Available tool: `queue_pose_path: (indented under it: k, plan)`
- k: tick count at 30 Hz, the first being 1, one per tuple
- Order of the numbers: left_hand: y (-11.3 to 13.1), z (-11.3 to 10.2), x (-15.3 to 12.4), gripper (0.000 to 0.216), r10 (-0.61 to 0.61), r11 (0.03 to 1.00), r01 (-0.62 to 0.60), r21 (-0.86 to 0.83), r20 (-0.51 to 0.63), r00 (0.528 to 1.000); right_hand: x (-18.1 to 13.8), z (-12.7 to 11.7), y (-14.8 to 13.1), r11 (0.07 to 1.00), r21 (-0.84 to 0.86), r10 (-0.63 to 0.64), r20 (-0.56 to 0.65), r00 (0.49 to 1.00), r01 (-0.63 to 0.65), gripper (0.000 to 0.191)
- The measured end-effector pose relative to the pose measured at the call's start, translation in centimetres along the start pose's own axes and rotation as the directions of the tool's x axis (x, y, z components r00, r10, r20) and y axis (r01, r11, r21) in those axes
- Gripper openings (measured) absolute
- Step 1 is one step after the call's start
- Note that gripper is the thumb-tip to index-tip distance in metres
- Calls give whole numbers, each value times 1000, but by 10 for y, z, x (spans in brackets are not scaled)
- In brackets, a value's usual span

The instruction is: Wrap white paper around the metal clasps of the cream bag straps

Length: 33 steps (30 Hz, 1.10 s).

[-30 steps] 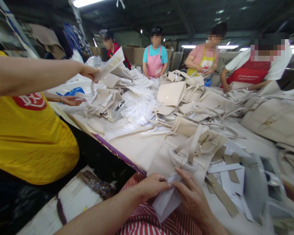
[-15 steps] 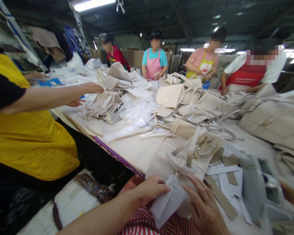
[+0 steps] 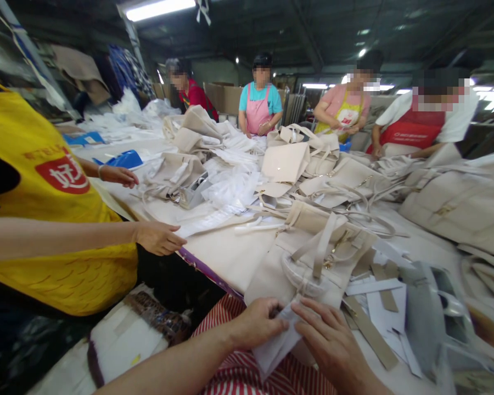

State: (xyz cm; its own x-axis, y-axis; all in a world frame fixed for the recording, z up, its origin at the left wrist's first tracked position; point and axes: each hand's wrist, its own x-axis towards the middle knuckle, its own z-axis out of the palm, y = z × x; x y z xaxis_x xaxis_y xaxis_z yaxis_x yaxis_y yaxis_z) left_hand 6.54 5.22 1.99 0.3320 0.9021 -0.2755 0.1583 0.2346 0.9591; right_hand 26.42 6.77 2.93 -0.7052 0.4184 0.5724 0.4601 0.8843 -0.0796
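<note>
White sheet (image 3: 274,346) hangs over my striped cloth (image 3: 219,323), in front of the beige bag (image 3: 260,277). My left hand (image 3: 263,323) has thumb and curled fingers closed on it. My right hand (image 3: 329,337) has fingers close together, nearly straight, against its top end; can't tell if it grips. I'd pinch lightly, looks thin enough to tear, smooth creases with the right, and avoid snagging the gold hardware (image 3: 329,260). Plastic-wrapped handle (image 3: 298,276) sits just beyond. Card strips (image 3: 372,333) on the desk (image 3: 226,255), to the right. Co-worker's hand (image 3: 158,237) is well apart, left.
</note>
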Motion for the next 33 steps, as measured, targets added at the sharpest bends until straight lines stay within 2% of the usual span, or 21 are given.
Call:
queue_pose_path:
  k: [5, 8, 11, 15, 19, 23, 29, 33]
  plan:
    - [-4, -3, -6, 45, 188, 982, -188, -7, 121, 975, 7, 2, 4, 991, 131, 22, 63, 998, -30, 33]
    - [-9, -5, -8, 59, 189, 982, -184, -47, 168, 967, 10, 4, 8, 986, 159, 33, 112, 993, -50, 31]
    - [-17, -5, -9, 60, 110, 992, -103, -69, 110, 988, 9, 8, 12, 979, 186, 56, 176, 983, -89, 27]
    - [-22, -3, -15, 62, -27, 1000, 28, 14, -55, 998, 9, 10, 14, 975, 186, 75, 224, 972, -118, 21]
    - [-20, 2, -22, 44, 28, 989, 0, 147, -195, 980, 16, 9, 13, 980, 133, 105, 300, 948, -150, 13]
    - [-24, 3, -23, 14, 121, 966, -68, 251, -202, 972, 21, 13, 11, 976, 63, 180, 325, 929, -211, 13]
    - [-28, -3, -26, 15, 194, 954, -158, 253, -124, 973, 21, 22, 6, 946, -6, 304, 361, 882, -324, 15]
    - [-29, -5, -30, 15, 126, 983, -105, 152, -138, 982, 20, 20, 4, 934, 24, 324, 362, 874, -357, 16]
